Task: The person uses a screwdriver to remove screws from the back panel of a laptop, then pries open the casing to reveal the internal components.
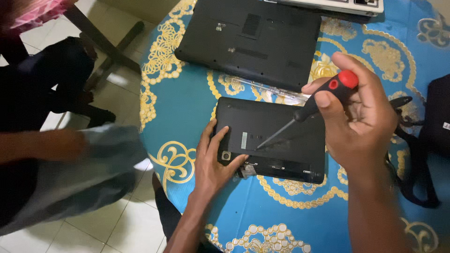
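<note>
Black plastic forms the underside of a small laptop (281, 136), which is laid face down on a round table (187, 107) covered by a blue cloth with gold scrollwork. Its long axis is set left to right across the scene, tilted slightly so that the right end sits nearer. The near edge, where ports are visible, is turned toward the person.

The left hand (213, 159) is pressed flat on the near left corner of the small laptop, fingers spread, thumb along the near edge; nothing is grasped by it.

The right hand (361, 112) is closed around a screwdriver (304, 112) with a black handle and red cap. The tool is held at a slant: the handle is raised to the far right, and the shaft is pointed down to the near left, with the tip placed on the base panel near its middle.

A larger black laptop (248, 40) is laid face down farther away, just beside the small one. A black bag with straps (431, 136) is seen at the right edge. Another person's arm holding grey cloth (79, 159) is seen at the left, apart from the table.
</note>
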